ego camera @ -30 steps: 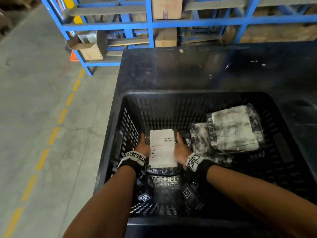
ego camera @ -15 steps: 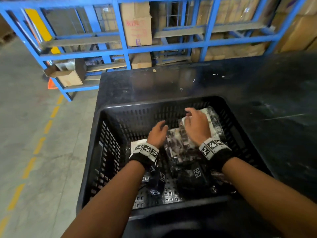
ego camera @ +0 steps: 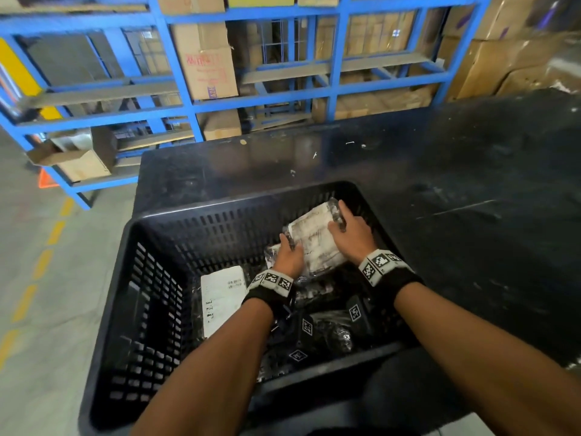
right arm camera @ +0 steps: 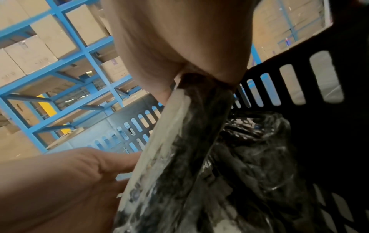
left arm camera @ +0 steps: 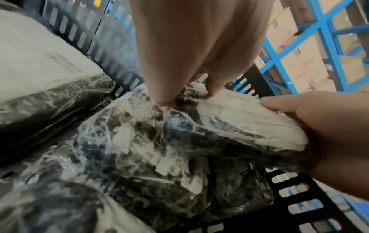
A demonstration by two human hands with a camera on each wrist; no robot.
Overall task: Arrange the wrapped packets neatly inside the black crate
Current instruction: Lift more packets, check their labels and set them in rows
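Observation:
The black slotted crate (ego camera: 176, 215) stands on a black table. Both hands hold one clear-wrapped packet with a white label (ego camera: 314, 243), tilted up at the crate's far right. My left hand (ego camera: 290, 253) grips its near-left edge; my right hand (ego camera: 347, 229) curls over its far-right end. The left wrist view has my fingertips (left arm camera: 163, 102) pinching the packet's wrap (left arm camera: 179, 134). In the right wrist view, the packet (right arm camera: 179, 149) hangs edge-on from my right hand. Another white-labelled packet (ego camera: 221, 297) lies flat on the crate floor at the left. Further wrapped packets (ego camera: 333, 335) lie under my wrists.
The black table top (ego camera: 456, 184) stretches beyond and to the right of the crate. Blue shelving (ego camera: 188, 102) with cardboard boxes stands behind it. An open carton (ego camera: 81, 162) sits on a low shelf at the left. Concrete floor with a yellow dashed line (ego camera: 53, 234) runs along the left.
Both hands let go of the white-labelled packet at the crate's left, moved right to the pile, and now hold its top packet, raised and tilted. The head view has lifted.

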